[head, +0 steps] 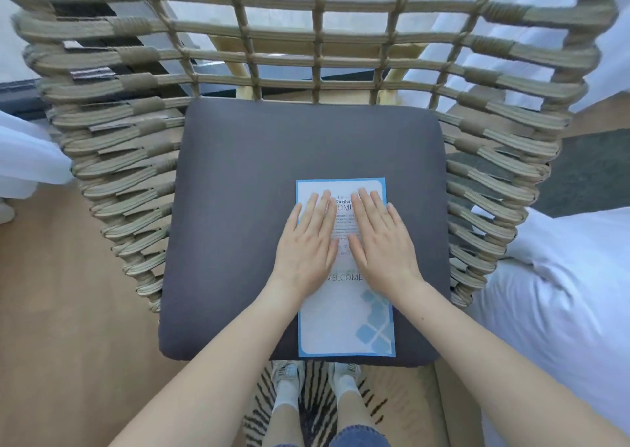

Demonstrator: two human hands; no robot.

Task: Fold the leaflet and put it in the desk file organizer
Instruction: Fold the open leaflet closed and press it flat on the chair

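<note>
In the head view, a white paper leaflet with a blue border and blue tile pattern (345,313) lies flat on the dark grey square seat cushion (238,208) of a woven beige rope chair (136,160), towards the cushion's near right part, its near edge almost at the cushion's front edge. The left hand (306,242) and the right hand (380,242) rest side by side on the leaflet's far half, palms down, fingers straight and spread flat; neither grips anything, both only press the paper to the cushion. The left hand's outer edge overhangs the leaflet's left border a little.

The leaflet's long axis runs away from the person, from the cushion's front towards the chair back. Its printed face is up; the word "WELCOME" reads upright from the person's side, so the top of the page points away.

The sheet looks unfolded, so the folding step seems to be just starting, with the paper being flattened or steadied. The next move probably calls for lifting one short edge, bringing it over to meet the opposite one, and creasing across the middle; the soft cushion may make a sharp crease harder. No desk file organizer is visible here.
</note>
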